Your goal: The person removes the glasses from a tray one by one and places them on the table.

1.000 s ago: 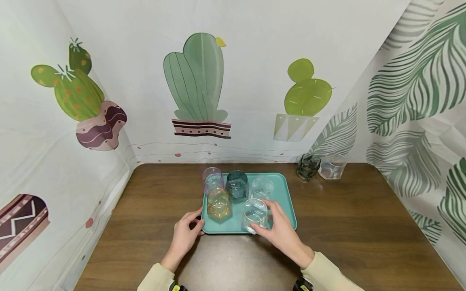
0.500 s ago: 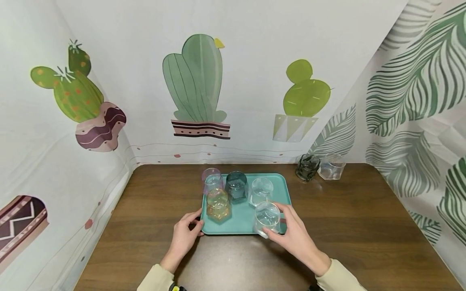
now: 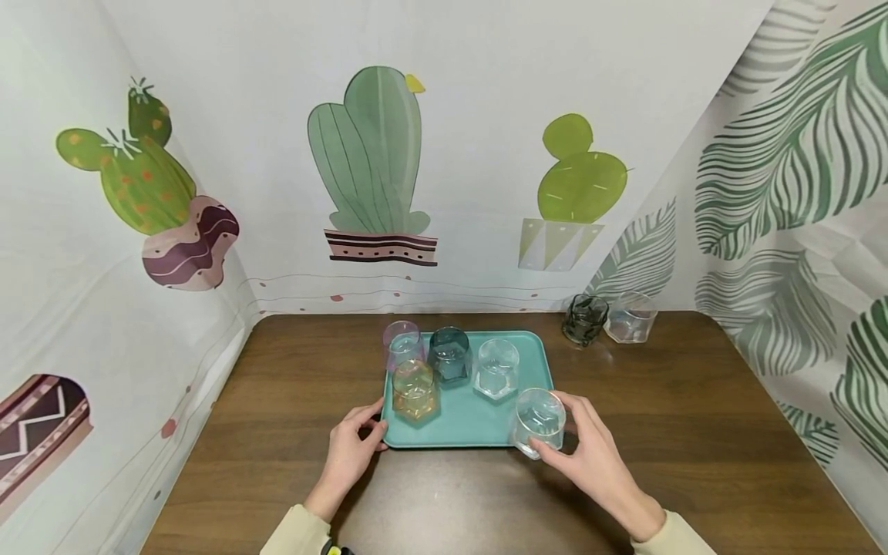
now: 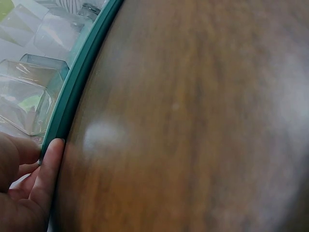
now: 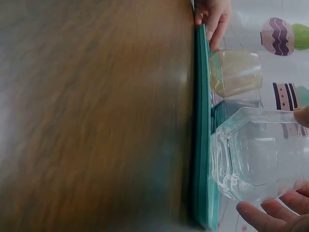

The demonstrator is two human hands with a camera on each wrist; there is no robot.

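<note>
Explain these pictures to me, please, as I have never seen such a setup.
There is no robot here: a person works bare-handed. A head-worn camera takes the wide picture; wrist cameras take the close ones. The left hand grips the near left corner of a teal tray on a wooden table. The right hand holds a clear glass at the tray's near right corner. A pink glass, an amber glass, a dark blue glass and a second clear glass stand on the tray; a smoky glass and a third clear glass sit far right.
</note>
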